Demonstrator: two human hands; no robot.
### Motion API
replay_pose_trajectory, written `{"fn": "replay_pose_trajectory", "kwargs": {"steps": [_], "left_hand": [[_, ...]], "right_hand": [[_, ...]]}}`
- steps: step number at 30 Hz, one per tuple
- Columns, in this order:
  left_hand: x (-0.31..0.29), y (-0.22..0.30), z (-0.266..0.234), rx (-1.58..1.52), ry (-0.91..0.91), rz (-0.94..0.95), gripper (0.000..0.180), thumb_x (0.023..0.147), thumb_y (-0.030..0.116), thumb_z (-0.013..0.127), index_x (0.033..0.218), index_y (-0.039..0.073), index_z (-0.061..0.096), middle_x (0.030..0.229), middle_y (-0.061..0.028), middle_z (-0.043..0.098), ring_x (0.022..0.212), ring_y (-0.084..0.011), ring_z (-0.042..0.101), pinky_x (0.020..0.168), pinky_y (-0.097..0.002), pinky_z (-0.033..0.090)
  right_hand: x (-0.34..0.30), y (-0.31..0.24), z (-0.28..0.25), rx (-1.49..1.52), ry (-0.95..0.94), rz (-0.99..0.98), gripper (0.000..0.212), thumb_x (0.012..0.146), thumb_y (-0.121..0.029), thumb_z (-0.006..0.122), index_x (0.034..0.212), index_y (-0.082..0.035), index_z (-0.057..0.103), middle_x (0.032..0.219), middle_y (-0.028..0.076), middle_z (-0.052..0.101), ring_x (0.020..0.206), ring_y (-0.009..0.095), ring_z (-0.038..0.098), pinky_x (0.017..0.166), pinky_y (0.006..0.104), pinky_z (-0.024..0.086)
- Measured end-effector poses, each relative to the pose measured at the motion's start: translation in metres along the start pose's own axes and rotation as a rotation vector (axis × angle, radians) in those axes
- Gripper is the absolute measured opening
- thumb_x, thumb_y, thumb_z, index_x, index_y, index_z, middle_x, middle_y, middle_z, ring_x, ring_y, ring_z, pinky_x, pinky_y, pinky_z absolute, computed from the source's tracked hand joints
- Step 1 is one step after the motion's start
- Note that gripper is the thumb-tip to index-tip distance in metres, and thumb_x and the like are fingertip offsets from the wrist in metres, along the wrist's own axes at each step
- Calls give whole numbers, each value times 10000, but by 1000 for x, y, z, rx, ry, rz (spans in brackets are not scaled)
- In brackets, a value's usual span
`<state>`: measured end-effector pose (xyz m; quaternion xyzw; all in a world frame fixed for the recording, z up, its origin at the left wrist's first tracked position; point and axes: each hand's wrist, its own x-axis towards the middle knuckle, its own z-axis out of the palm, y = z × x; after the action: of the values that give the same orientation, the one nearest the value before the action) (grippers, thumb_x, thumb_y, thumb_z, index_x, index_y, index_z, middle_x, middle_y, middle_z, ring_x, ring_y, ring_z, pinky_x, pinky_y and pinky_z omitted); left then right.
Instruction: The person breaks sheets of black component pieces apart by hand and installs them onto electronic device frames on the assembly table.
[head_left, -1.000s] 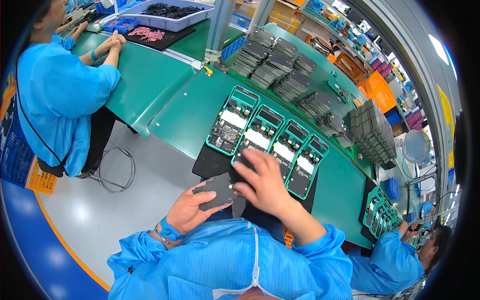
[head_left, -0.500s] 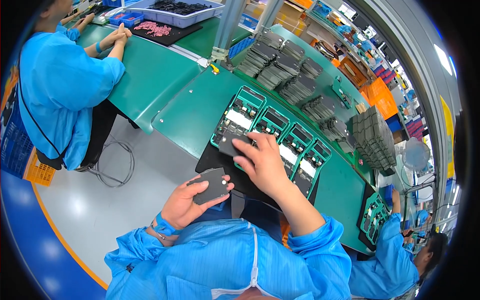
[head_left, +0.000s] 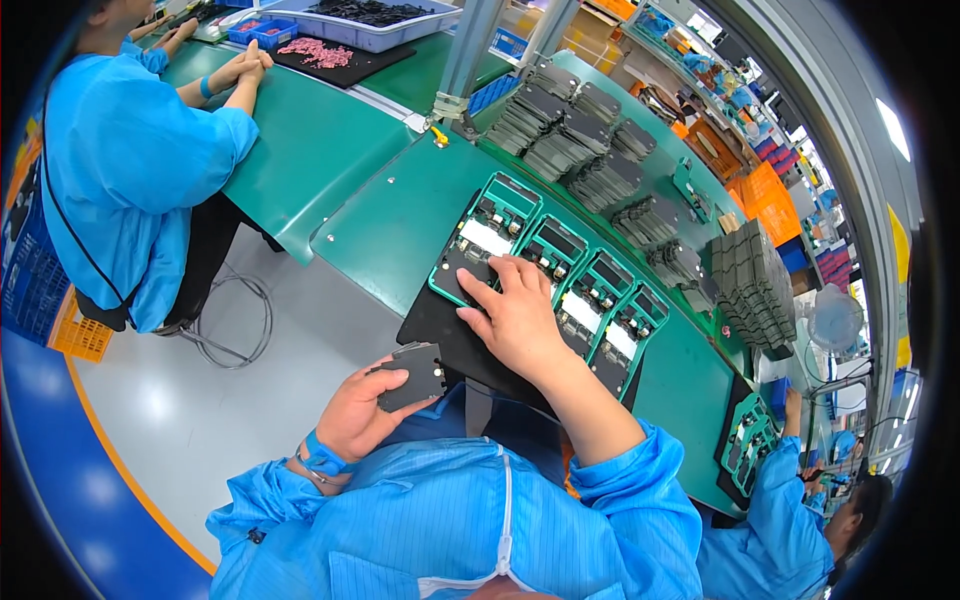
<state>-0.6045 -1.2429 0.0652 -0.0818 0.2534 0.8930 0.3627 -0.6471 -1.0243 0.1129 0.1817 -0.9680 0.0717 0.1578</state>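
The row of four green test fixtures point(head_left: 560, 290) runs diagonally across the green workbench point(head_left: 400, 215), its long axis going from upper left to lower right, and lies ahead of the person, up and to the right of both hands. The right hand point(head_left: 515, 320) is much the nearer: it rests palm down with fingers loosely spread on the lower end of the leftmost fixture point(head_left: 480, 245), fingertips touching its dark bottom section, over the black mat point(head_left: 440, 330) under the row. Whether anything is pinched beneath that palm cannot be told. The left hand point(head_left: 365, 410) sits lower and closer to the body, off the bench edge, curled around a dark grey rectangular plastic cover point(head_left: 412, 375), thumb on top and fingers beneath, held tilted and well apart from the fixtures
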Motion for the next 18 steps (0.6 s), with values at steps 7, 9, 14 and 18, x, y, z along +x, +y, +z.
{"fn": "replay_pose_trajectory", "kwargs": {"steps": [7, 9, 14, 18], "left_hand": [[1, 2, 10, 7, -115, 76, 417, 883, 67, 487, 1288, -26, 449, 1190, -141, 558, 1091, -242, 557, 954, -364, 446], [-1, 3, 17, 40, -96, 103, 436, 877, 53, 472, 1298, -46, 425, 1199, -190, 548, 1112, -282, 549, 975, -403, 438], [-1, 8, 35, 100, -120, 164, 425, 878, 59, 483, 1287, -48, 433, 1197, -178, 552, 1102, -272, 560, 972, -402, 442], [-3, 8, 46, 127, -108, 195, 422, 877, 61, 484, 1282, -49, 436, 1197, -159, 554, 1091, -260, 564, 960, -394, 450]], "right_hand": [[-44, -52, -22, 559, 65, -282, 281, 743, -117, 692, 1008, -46, 629, 1060, 125, 565, 929, 291, 538, 783, 384, 449], [-72, -56, -22, 1011, -224, -230, 211, 854, -112, 628, 1053, -44, 646, 994, 119, 616, 906, 244, 576, 811, 334, 462], [-124, -45, -4, 1658, -578, 495, 334, 970, -211, 472, 1245, -27, 517, 1029, 77, 609, 957, 132, 563, 862, 268, 446], [-148, -37, 2, 2142, -289, 659, 434, 969, -299, 441, 1302, -20, 449, 1018, 133, 607, 889, 161, 561, 843, 278, 445]]}}
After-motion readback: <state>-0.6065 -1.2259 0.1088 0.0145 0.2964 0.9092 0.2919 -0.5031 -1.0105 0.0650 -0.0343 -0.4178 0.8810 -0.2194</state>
